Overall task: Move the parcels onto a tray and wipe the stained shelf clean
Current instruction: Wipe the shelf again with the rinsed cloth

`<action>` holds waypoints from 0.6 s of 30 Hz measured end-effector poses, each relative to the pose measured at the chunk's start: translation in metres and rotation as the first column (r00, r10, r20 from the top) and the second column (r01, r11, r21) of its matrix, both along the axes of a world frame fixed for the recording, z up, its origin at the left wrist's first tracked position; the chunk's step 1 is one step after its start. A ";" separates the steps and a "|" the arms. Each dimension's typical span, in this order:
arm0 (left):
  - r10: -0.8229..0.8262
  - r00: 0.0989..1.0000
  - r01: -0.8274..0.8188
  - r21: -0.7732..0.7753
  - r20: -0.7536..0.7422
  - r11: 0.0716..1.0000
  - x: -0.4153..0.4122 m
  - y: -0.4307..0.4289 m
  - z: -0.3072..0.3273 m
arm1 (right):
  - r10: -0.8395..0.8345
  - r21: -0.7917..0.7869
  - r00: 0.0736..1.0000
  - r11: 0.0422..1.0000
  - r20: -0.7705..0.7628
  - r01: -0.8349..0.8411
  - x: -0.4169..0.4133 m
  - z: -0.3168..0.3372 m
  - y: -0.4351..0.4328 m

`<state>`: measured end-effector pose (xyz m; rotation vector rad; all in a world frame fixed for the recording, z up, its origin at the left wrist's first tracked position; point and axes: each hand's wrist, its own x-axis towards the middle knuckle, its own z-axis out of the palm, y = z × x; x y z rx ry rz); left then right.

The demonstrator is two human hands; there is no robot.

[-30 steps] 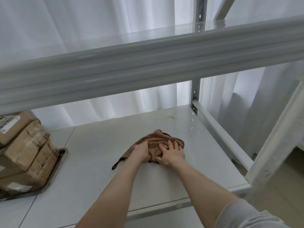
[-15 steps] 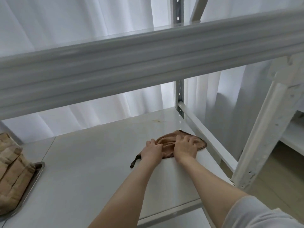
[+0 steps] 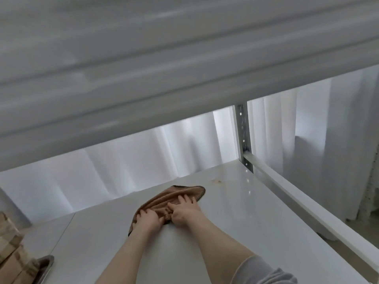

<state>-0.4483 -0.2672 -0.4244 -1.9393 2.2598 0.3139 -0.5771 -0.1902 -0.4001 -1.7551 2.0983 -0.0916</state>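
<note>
The cloth [image 3: 174,198] near the middle of the frame is a warm tan brown, edged with a thin dark brown stitched hem. The shelf [image 3: 235,222] under it is glossy white, with a small orange-brown stain [image 3: 216,181] right of the cloth. At the lower left edge, the parcels [image 3: 12,251] are cardboard brown, crossed by paler beige tape bands, on a dull silver-grey tray [image 3: 46,263]. The curtain [image 3: 143,158] behind is plain white with soft grey folds. The sleeve [image 3: 264,271] at the lower right is pale grey.
</note>
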 end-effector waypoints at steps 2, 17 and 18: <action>-0.001 1.000 0.001 -0.006 0.006 1.000 -0.005 -0.012 0.005 | -0.007 -0.012 1.000 1.000 -0.023 0.006 -0.008 -0.001 -0.015; -0.716 0.696 0.718 0.001 -0.055 0.697 -0.208 0.047 0.026 | -0.692 -0.061 0.718 0.722 -0.077 0.689 -0.179 -0.010 0.022; -0.721 0.691 0.722 0.015 -0.056 0.692 -0.207 0.051 0.026 | -0.706 -0.046 0.702 0.708 -0.096 0.705 -0.178 -0.009 0.023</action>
